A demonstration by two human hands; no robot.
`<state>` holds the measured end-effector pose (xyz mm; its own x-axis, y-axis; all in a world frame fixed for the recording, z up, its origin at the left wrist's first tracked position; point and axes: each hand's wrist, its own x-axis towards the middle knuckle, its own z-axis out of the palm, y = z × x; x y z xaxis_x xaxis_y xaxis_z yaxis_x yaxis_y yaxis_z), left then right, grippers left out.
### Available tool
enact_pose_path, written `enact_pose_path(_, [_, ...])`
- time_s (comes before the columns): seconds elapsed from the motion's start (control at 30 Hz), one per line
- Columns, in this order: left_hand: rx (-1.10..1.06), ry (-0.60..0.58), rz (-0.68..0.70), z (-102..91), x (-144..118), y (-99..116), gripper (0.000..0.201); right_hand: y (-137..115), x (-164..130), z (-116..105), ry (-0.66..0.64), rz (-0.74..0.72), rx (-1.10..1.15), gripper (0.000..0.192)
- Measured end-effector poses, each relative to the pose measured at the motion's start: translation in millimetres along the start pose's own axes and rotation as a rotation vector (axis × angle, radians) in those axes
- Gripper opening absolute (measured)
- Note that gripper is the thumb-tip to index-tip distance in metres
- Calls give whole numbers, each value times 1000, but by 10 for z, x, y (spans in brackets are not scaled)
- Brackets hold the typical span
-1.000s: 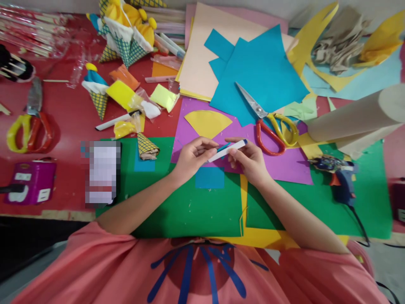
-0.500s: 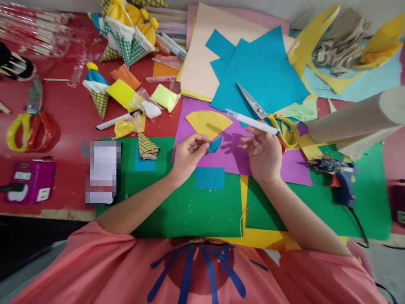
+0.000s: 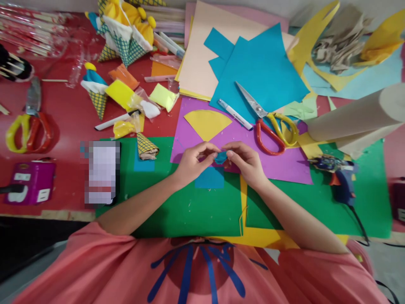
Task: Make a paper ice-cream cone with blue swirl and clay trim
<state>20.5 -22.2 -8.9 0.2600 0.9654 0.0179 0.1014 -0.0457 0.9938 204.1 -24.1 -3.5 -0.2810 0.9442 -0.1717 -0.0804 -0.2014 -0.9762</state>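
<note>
Between my two hands is a small blue piece [image 3: 221,158], which looks like folded or curved paper or foam. My left hand [image 3: 198,159] pinches its left side with thumb and forefinger. From the other side, my right hand [image 3: 245,162] grips it the same way, fingertips nearly meeting. Just beyond them a yellow fan-shaped piece [image 3: 208,122] lies on a purple sheet [image 3: 284,166]. A white capped pen [image 3: 235,114] rests there beside red-and-yellow-handled scissors [image 3: 261,112]. Below my hands a blue square [image 3: 209,177] lies on the green sheet [image 3: 171,211].
Left of my hands lie a small checked paper cone [image 3: 147,147], a phone [image 3: 101,172] and larger scissors [image 3: 33,116]. Finished-looking cones [image 3: 126,38] stand at the back. To the right are a glue gun [image 3: 344,181] and a beige paper roll [image 3: 357,114].
The pen has left my right hand and now lies on the sheets by the scissors. My right hand has moved left and down to the blue piece, which has shifted slightly right.
</note>
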Motion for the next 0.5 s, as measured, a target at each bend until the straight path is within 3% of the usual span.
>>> enact_pose_path(0.13, [133, -26, 19, -10, 19, 70, 21, -9, 34, -2, 42, -7, 11, 27])
enact_pose_path(0.23, [389, -33, 88, -162, 59, 272, 26, -4, 54, -8, 70, -34, 34, 26])
enact_pose_path(0.3, [654, -50, 172, -368, 31, 434, 27, 7, 60, -14, 77, -32, 36, 25])
enact_pose_path(0.37, [925, 17, 195, -635, -73, 548, 35, 20, 61, -18, 67, -22, 28, 25])
enact_pose_path(0.5, [1279, 161, 99, -1149, -379, 488, 67, 30, 63, -18, 41, -20, 40, 24])
